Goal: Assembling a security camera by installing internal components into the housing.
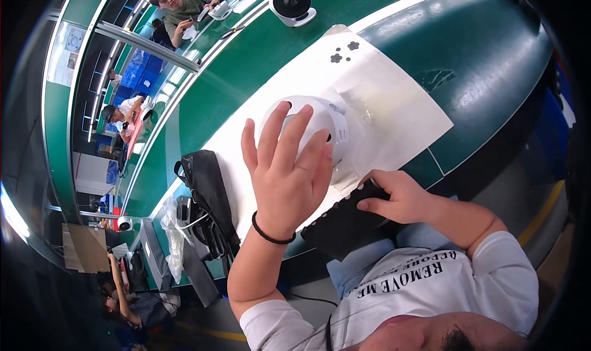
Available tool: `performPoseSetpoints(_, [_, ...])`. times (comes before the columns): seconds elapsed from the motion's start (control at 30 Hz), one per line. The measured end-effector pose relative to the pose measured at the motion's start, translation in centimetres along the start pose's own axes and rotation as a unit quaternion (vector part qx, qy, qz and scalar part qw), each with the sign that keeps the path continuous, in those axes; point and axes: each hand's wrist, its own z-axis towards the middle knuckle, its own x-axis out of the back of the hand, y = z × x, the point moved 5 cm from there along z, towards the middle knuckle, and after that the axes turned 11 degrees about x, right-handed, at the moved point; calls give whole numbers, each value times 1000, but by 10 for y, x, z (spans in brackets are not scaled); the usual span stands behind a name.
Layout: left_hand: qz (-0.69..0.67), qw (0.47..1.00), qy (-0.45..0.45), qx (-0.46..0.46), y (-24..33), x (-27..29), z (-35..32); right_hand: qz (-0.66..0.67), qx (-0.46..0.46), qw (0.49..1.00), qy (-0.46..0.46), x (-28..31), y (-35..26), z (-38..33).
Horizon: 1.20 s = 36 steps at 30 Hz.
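My left hand [289,172] is open, its fingers spread, in front of a rounded white device [311,126] that stands on a white sheet [409,114]. Parts of the device hide behind the fingers, and I cannot tell whether they touch it. My right hand [400,197] pinches the upper corner of a dark, flat sheet [345,225] between thumb and fingers. Pale round dots line that dark sheet's upper edge. It hangs at the near edge of the table, over my lap.
The green table [228,89] curves away to the left. Black flower-shaped pieces [353,45] lie on the white sheet. A second white device [292,6] with a black front stands farther back. Left lie a black bag [209,181], cables and clear plastic [175,240]. Other people sit beyond.
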Motion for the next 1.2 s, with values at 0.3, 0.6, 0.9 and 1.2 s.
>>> performPoseSetpoints(0.3, [96, 992, -31, -81, -5, 3, -15, -4, 24, 1000, 7, -3, 0, -2])
performPoseSetpoints(0.6, [-500, 769, -149, 369, -80, -24, -34, 0, -28, 998, -49, -3, 2, -2])
performPoseSetpoints(0.9, [-548, 757, -12, 357, -91, -22, -21, 13, -51, 996, -76, -4, 5, -4])
performPoseSetpoints(1.2, [-467, 817, 91, 327, -127, -46, 42, -20, 44, 996, -70, -2, 8, -3])
